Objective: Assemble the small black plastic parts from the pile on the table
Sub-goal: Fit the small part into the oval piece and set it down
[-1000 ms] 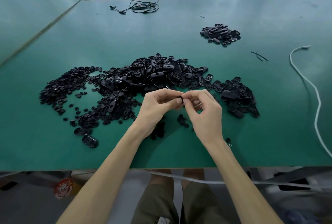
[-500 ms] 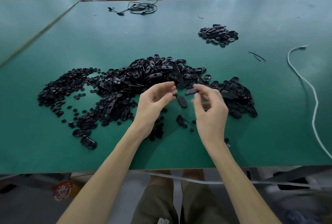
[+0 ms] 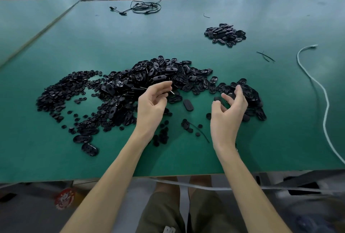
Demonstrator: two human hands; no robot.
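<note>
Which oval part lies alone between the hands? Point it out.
The flat oval part on bare table, apart from the big pile, between the left hand and right hand.

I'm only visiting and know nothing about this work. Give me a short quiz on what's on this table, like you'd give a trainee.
1. True or false: a smaller heap of black parts lies farther from the person than the big pile.
2. What lies alone on the green table between the left hand and the right hand? A) a red cup B) one oval black part C) a screwdriver
3. Fill in: the white cord runs along the table's ___ side, as the person sees it.
Key: 1 true; 2 B; 3 right.
</note>
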